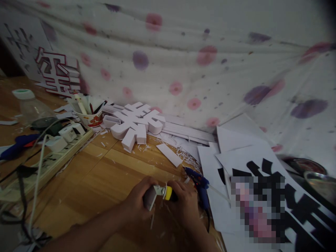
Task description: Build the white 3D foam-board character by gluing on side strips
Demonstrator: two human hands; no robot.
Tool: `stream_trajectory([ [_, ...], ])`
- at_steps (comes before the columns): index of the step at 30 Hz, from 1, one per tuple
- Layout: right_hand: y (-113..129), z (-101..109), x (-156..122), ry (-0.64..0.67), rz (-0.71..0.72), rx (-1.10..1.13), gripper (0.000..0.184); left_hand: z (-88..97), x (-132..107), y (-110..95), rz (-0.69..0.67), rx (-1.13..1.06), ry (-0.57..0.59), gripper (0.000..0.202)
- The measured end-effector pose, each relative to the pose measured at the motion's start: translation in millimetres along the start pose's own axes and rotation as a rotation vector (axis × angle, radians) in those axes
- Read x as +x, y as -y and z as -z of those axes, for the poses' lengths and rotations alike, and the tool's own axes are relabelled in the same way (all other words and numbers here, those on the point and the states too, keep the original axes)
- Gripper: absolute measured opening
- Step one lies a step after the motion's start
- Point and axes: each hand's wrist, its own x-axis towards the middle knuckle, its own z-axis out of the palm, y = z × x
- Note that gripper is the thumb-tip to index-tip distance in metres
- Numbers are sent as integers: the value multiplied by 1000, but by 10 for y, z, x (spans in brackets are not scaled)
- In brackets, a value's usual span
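Over the front middle of the wooden table, my left hand [140,199] is closed around a small white board piece [151,198], tilted so that its cut edge shows. My right hand [185,201] grips what looks like a utility knife with a yellow and black handle [168,193]. Its metal end [163,190] meets the board piece between the two hands. Exactly where the blade touches is blurred. A thin white sliver [152,221] hangs below the piece. Just right of my right hand lies a blue hot glue gun [201,182] with a glue stick [219,193] in it.
A white built-up character [135,122] stands at the back, beside board strips [187,131] and shavings [187,154]. Left are a power strip [63,154], a pen cup [90,119] and a bottle [34,110]. Printed sheets [210,182] lie right; a curtain [168,63] hangs behind.
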Motion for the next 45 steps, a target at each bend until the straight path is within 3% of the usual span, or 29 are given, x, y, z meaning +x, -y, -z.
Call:
stream_trajectory([
  [4,-25,14,-4,-23,-88,39,24,16,14,-43,-39,20,25,41],
  [7,-14,-4,-14,-10,-178,102,18,15,39,-17,-52,128,-26,43],
  [14,52,-30,7,41,-435,582,18,46,129,98,-147,486,-56,44],
  [17,84,20,32,100,-455,750,22,43,134,133,-215,551,-27,46],
  [23,144,49,51,146,-487,795,18,-2,121,196,-272,564,-48,39],
  [26,150,5,51,84,-495,769,21,-14,123,193,-243,559,-10,46],
  [30,131,-29,50,1,-529,680,23,48,109,149,-139,409,43,75],
  [35,111,-30,42,29,-543,590,25,212,94,158,-17,188,29,84],
  [40,142,-31,41,57,-538,591,21,199,93,228,139,284,-38,112],
  [45,140,-36,38,7,-553,617,21,152,88,243,127,335,-35,108],
])
